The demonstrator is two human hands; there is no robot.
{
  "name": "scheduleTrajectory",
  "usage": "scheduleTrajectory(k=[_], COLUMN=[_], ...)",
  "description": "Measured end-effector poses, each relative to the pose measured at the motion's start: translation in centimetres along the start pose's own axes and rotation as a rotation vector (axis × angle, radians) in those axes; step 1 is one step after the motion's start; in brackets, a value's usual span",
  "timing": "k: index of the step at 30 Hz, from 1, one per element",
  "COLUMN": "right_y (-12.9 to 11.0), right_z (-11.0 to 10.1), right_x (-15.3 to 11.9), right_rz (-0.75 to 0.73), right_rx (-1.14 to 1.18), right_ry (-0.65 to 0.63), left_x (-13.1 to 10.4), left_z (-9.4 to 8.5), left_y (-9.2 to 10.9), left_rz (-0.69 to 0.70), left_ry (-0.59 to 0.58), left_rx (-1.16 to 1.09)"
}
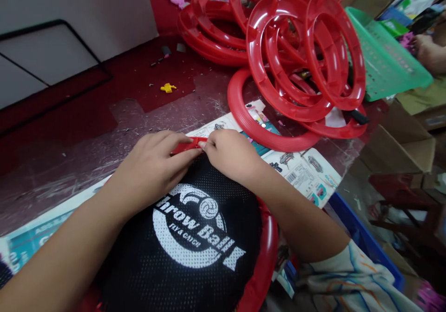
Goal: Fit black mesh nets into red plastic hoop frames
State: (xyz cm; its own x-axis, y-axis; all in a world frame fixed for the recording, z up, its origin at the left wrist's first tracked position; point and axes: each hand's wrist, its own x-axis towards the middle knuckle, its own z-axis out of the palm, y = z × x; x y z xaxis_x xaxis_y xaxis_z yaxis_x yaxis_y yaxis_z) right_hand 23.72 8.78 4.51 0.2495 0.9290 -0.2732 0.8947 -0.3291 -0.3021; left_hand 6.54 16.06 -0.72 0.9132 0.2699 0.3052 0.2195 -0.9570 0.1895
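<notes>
A black mesh disc (139, 256) with white "Throw Ball" print lies before me, set against a red plastic ring (266, 237) whose right side curves around it. At the ring's far edge, my left hand (153, 163) pinches the red rim between thumb and fingers. Right beside it, my right hand (233, 156) is closed, its thumb tip pressed to the same rim at the mesh edge. What lies under its curled fingers is hidden. The left part of the ring is mostly covered by my left forearm.
Several red rings (254, 28) are heaped at the back, one ribbed ring (240, 107) lying flat nearest me. A green basket (386, 61) stands right of them. Printed cardboard (299, 177) lies under the work. A yellow piece (168, 88) sits on the table. Another person's hand (430, 54) shows far right.
</notes>
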Motion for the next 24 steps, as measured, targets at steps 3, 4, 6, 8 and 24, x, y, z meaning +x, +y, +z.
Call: scheduleTrajectory(k=[3, 4, 6, 8, 24], right_y=[0.1, 0.1, 0.2, 0.3, 1.2], right_z=[0.0, 0.0, 0.1, 0.2, -2.8], right_x=[-0.1, 0.0, 0.1, 0.1, -1.9], right_rz=[-0.012, -0.02, -0.037, -0.06, 0.023], right_rx=[-0.003, -0.002, 0.006, 0.016, -0.056], right_ry=[-0.009, -0.002, 0.014, 0.016, -0.18], left_x=[0.1, 0.1, 0.1, 0.0, -0.1], left_z=[-0.1, -0.1, -0.1, -0.1, 0.9], left_y=[-0.1, -0.1, 0.0, 0.0, -0.5], left_rz=[0.007, 0.004, 0.002, 0.0, 0.003], left_ry=[-0.044, -0.054, -0.06, -0.054, -0.021], left_rx=[-0.007, -0.008, -0.008, -0.011, -0.109])
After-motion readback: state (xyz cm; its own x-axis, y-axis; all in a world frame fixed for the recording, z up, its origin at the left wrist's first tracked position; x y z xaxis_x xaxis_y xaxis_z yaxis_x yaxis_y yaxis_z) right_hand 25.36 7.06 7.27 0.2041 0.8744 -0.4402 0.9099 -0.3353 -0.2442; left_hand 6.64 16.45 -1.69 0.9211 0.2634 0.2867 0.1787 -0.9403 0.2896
